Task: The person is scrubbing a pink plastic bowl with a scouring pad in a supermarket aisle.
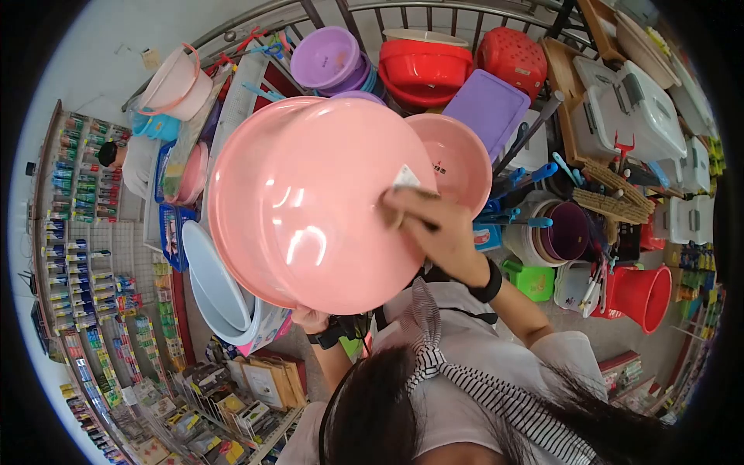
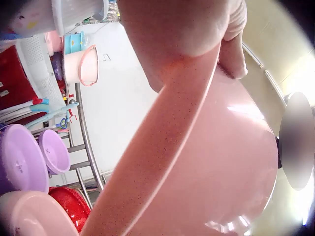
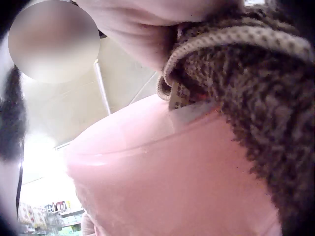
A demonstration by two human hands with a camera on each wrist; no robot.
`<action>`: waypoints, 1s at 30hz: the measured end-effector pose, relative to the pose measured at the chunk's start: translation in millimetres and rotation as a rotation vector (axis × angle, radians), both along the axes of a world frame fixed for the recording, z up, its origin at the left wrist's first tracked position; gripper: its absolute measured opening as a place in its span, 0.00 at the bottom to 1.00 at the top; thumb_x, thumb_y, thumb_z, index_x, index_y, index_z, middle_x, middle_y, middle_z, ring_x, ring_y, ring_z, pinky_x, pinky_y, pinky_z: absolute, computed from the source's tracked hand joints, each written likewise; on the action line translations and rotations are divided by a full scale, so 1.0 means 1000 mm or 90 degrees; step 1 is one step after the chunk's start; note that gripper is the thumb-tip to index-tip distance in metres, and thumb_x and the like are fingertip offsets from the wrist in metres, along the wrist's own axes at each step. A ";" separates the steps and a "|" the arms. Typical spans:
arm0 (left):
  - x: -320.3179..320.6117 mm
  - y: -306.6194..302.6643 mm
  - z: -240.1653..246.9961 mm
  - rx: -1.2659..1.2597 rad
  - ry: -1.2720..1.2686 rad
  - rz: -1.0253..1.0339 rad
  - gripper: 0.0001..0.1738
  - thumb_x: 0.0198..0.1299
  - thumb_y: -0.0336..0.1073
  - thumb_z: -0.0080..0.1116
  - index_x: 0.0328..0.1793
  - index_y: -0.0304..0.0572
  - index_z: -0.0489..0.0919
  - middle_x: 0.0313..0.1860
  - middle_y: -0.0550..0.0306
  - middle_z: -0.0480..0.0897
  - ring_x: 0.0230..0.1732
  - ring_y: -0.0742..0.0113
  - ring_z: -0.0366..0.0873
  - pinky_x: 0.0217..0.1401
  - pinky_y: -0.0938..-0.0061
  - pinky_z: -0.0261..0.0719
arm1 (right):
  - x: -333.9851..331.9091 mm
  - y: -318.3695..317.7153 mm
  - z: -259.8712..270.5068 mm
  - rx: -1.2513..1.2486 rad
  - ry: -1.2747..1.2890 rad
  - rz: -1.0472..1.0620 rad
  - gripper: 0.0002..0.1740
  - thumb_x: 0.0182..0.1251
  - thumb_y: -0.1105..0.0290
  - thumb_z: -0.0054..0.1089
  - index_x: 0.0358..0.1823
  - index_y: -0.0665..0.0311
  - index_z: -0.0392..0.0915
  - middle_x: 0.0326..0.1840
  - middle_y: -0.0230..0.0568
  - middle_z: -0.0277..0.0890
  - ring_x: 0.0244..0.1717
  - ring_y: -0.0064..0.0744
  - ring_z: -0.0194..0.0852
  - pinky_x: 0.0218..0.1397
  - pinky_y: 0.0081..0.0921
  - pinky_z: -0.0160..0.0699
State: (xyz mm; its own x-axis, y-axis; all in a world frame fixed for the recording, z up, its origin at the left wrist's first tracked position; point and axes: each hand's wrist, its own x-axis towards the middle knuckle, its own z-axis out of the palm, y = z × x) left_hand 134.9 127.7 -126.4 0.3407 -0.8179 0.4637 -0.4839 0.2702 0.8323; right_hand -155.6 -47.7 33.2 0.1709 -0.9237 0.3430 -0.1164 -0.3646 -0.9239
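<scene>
A large pink basin [image 1: 333, 225] is tilted up with its glossy underside towards the head camera. My left hand [image 1: 311, 319] grips its rim from below; the left wrist view shows that hand [image 2: 182, 29] over the rim [image 2: 152, 152]. My right hand [image 1: 449, 232] holds a brown fuzzy cloth [image 3: 266, 113] with a beige braided edge against the basin's outside. Close to those fingers is a white label [image 1: 406, 178] on the basin. In the right wrist view the cloth lies along the pink surface [image 3: 172, 182], and part of the right hand is cut off.
Just behind is a smaller pink basin [image 1: 457, 155], with purple basins [image 1: 324, 58], red basins [image 1: 425, 70] and a purple lid [image 1: 488, 105] farther back. A pale blue tub [image 1: 205, 279] stands at left. Clear storage boxes [image 1: 647, 112] and a red bucket [image 1: 642, 298] are at right.
</scene>
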 end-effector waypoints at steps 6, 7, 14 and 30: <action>0.002 0.009 -0.030 0.103 0.105 -0.006 0.29 0.58 0.27 0.62 0.65 0.21 0.68 0.63 0.40 0.74 0.62 0.49 0.75 0.63 0.54 0.77 | -0.001 0.025 0.017 -0.388 0.201 0.139 0.26 0.44 0.78 0.64 0.50 0.58 0.84 0.42 0.28 0.84 0.18 0.22 0.65 0.29 0.21 0.76; -0.008 -0.001 -0.010 0.087 0.309 -0.045 0.26 0.61 0.30 0.55 0.63 0.22 0.70 0.59 0.37 0.76 0.56 0.48 0.78 0.58 0.58 0.80 | 0.001 0.010 0.012 -0.296 0.131 0.081 0.25 0.47 0.78 0.64 0.50 0.57 0.84 0.43 0.29 0.84 0.19 0.24 0.67 0.29 0.22 0.76; -0.016 -0.017 0.004 -0.092 1.005 -0.254 0.32 0.53 0.20 0.43 0.68 0.21 0.61 0.66 0.31 0.68 0.63 0.41 0.71 0.65 0.47 0.76 | 0.004 0.045 0.003 -0.356 0.130 0.186 0.20 0.52 0.73 0.59 0.50 0.57 0.83 0.47 0.26 0.82 0.22 0.24 0.72 0.27 0.25 0.77; -0.043 -0.027 0.052 0.060 0.760 -0.186 0.44 0.50 0.27 0.70 0.73 0.34 0.59 0.62 0.45 0.74 0.59 0.52 0.76 0.59 0.59 0.80 | 0.007 0.035 0.024 -0.243 0.050 0.233 0.28 0.50 0.80 0.61 0.57 0.55 0.80 0.36 0.37 0.82 0.19 0.32 0.69 0.27 0.28 0.77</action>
